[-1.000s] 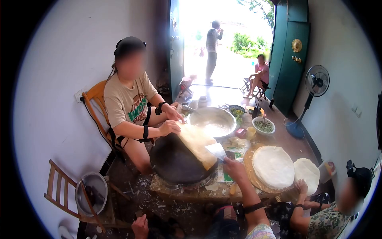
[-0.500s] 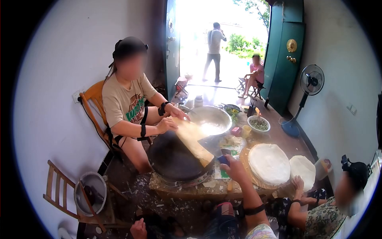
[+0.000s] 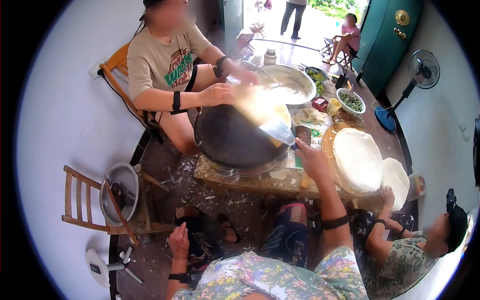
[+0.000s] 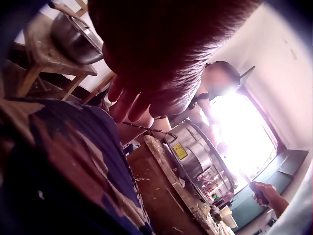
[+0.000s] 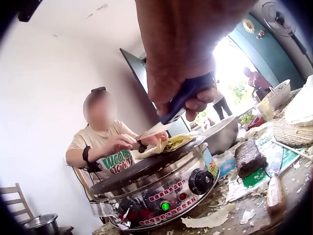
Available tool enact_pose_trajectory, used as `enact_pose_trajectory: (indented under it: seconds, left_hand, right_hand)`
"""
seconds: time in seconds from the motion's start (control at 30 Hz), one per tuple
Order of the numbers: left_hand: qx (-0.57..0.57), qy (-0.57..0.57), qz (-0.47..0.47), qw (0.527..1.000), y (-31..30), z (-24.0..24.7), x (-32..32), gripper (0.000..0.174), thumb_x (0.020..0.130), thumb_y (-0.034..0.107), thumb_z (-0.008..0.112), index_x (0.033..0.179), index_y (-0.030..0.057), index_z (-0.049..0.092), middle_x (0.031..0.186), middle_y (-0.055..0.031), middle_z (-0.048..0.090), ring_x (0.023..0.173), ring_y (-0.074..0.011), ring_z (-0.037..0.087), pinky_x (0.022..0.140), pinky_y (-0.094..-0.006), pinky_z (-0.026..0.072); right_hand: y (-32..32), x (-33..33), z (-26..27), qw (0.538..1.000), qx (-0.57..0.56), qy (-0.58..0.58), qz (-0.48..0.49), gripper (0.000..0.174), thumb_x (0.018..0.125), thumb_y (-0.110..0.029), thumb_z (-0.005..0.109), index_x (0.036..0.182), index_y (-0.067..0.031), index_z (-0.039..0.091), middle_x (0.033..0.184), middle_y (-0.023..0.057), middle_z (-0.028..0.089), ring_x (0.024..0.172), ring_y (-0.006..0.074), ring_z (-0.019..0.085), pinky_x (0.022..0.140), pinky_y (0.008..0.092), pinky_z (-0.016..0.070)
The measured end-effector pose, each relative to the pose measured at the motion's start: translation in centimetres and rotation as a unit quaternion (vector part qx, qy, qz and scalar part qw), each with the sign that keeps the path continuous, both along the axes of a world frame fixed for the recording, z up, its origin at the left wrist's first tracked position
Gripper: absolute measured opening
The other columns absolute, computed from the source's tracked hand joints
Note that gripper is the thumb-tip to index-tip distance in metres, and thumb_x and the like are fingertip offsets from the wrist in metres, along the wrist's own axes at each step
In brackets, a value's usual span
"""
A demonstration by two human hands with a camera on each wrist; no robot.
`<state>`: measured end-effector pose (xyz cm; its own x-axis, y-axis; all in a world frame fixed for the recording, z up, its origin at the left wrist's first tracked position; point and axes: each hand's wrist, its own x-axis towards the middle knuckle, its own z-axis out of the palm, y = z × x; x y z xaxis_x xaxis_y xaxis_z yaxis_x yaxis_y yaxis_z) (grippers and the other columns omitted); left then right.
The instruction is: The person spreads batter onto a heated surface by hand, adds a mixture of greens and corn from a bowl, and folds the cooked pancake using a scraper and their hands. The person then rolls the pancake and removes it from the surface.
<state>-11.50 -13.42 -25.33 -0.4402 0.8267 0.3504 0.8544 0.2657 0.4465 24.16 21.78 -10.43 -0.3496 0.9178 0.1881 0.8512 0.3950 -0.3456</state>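
My right hand [image 3: 314,161] grips the blue handle of a scraper, whose wide metal blade [image 3: 278,131] lies at the near edge of a thin flatbread [image 3: 284,116]. The bread is on the right part of a round black griddle [image 3: 235,137]; the seated person's hands are at its far side, one blurred. In the right wrist view, my hand [image 5: 183,73] is curled round the blue handle [image 5: 188,98], and green filling [image 5: 176,143] shows on the bread. My left hand [image 3: 178,241] hangs near my knee, empty, its fingers loosely curled; the left wrist view shows the hand [image 4: 156,63] close up.
Behind the griddle is a large metal bowl [image 3: 295,80]. To the right are a bowl of chopped greens [image 3: 351,101], a yellow cup [image 3: 333,106] and stacked pale rounds [image 3: 357,160]. Another person at the right touches a round [image 3: 396,182]. A dark block [image 5: 249,157] and trowel [image 5: 275,193] lie nearby.
The head view has tilted down. The seated person's far hand has risen off the bread and blurs. The scraper blade, hard to see half a second ago, shows clearly against the bread.
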Motion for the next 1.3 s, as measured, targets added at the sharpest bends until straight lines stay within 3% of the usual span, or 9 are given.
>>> enact_pose_trajectory:
  seconds: [0.33,0.53,0.77,0.8,0.83,1.0,1.1,1.13,1.3]
  left_hand:
    - [-0.021,0.017,-0.005,1.000,0.6,-0.3,-0.6,0.021,0.089,0.010,0.060,0.108,0.0064,0.068,0.095,-0.0129,0.067,0.082,-0.0332,0.064,0.070,-0.0401,0.0509]
    - [0.004,0.021,-0.005,1.000,0.3,0.1,-0.3,0.022,0.089,0.010,0.060,0.109,0.0070,0.068,0.096,-0.0121,0.067,0.082,-0.0334,0.064,0.070,-0.0400,0.0512]
    - [-0.007,0.032,0.011,0.999,-1.6,-0.3,-0.1,0.022,0.088,0.012,0.060,0.108,0.0094,0.068,0.095,-0.0118,0.066,0.080,-0.0343,0.063,0.069,-0.0422,0.0514]
    - [-0.006,0.036,0.016,0.999,-2.0,-0.1,-0.1,0.022,0.087,0.012,0.060,0.107,0.0094,0.068,0.094,-0.0116,0.066,0.079,-0.0343,0.063,0.069,-0.0422,0.0515]
    - [-0.004,0.039,0.019,0.999,-2.2,0.1,-0.1,0.022,0.087,0.013,0.061,0.107,0.0094,0.068,0.094,-0.0114,0.066,0.079,-0.0343,0.063,0.068,-0.0423,0.0515]
    - [-0.009,0.039,0.033,0.999,-2.5,0.4,0.0,0.021,0.086,0.013,0.061,0.106,0.0096,0.069,0.093,-0.0111,0.067,0.079,-0.0342,0.063,0.068,-0.0428,0.0514]
    - [-0.002,0.047,0.036,0.998,-2.9,0.4,0.1,0.021,0.086,0.013,0.061,0.106,0.0095,0.069,0.092,-0.0112,0.067,0.078,-0.0341,0.063,0.068,-0.0430,0.0514]
    - [0.000,0.052,0.036,0.998,-2.9,0.3,0.0,0.021,0.086,0.012,0.061,0.106,0.0093,0.069,0.092,-0.0114,0.067,0.078,-0.0341,0.063,0.068,-0.0430,0.0514]
    - [0.001,0.042,0.045,0.998,-3.9,0.3,-0.4,0.022,0.087,0.011,0.060,0.107,0.0079,0.068,0.095,-0.0124,0.067,0.081,-0.0336,0.064,0.069,-0.0417,0.0516]
  right_hand:
    - [2.2,-0.6,-2.8,0.999,-0.016,-0.023,0.018,0.037,0.093,-0.037,0.053,0.128,-0.0237,0.059,0.090,0.0185,0.069,0.082,0.0366,0.067,0.071,0.0472,0.0517]
    - [0.1,-0.7,-0.7,0.997,-0.029,0.047,-0.045,0.049,0.092,-0.039,0.056,0.132,-0.0102,0.051,0.089,0.0226,0.068,0.085,0.0407,0.065,0.074,0.0502,0.0504]
    - [-0.4,-0.5,-4.4,0.983,0.001,0.180,-0.033,0.043,0.086,-0.034,0.063,0.115,-0.0028,0.056,0.090,0.0244,0.067,0.089,0.0434,0.064,0.076,0.0515,0.0494]
    - [-1.0,-0.7,-3.1,0.981,-0.054,0.184,-0.039,0.029,0.085,-0.013,0.065,0.110,0.0007,0.061,0.104,0.0212,0.066,0.097,0.0380,0.063,0.079,0.0423,0.0496]
    - [-1.5,-1.1,-3.2,0.967,-0.011,0.252,-0.014,0.025,0.084,-0.011,0.065,0.105,0.0023,0.063,0.101,0.0210,0.067,0.096,0.0338,0.064,0.079,0.0401,0.0496]
    - [-1.8,-2.0,-1.6,0.986,-0.051,0.153,-0.032,0.034,0.084,-0.005,0.065,0.116,0.0043,0.059,0.096,0.0160,0.069,0.078,0.0222,0.067,0.071,0.0351,0.0512]
    - [-2.3,-3.8,0.2,0.936,0.013,0.352,-0.017,0.046,0.082,-0.017,0.068,0.118,0.0075,0.057,0.093,0.0252,0.067,0.081,0.0362,0.067,0.075,0.0394,0.0518]
    - [-2.9,-4.4,1.9,0.920,-0.009,0.391,0.002,0.052,0.084,-0.014,0.067,0.128,0.0075,0.050,0.092,0.0201,0.068,0.078,0.0264,0.067,0.074,0.0337,0.0519]
    - [-5.1,-5.2,1.4,0.887,-0.053,0.456,0.050,0.059,0.087,-0.010,0.065,0.138,0.0058,0.040,0.100,0.0134,0.068,0.079,0.0147,0.064,0.073,0.0281,0.0515]
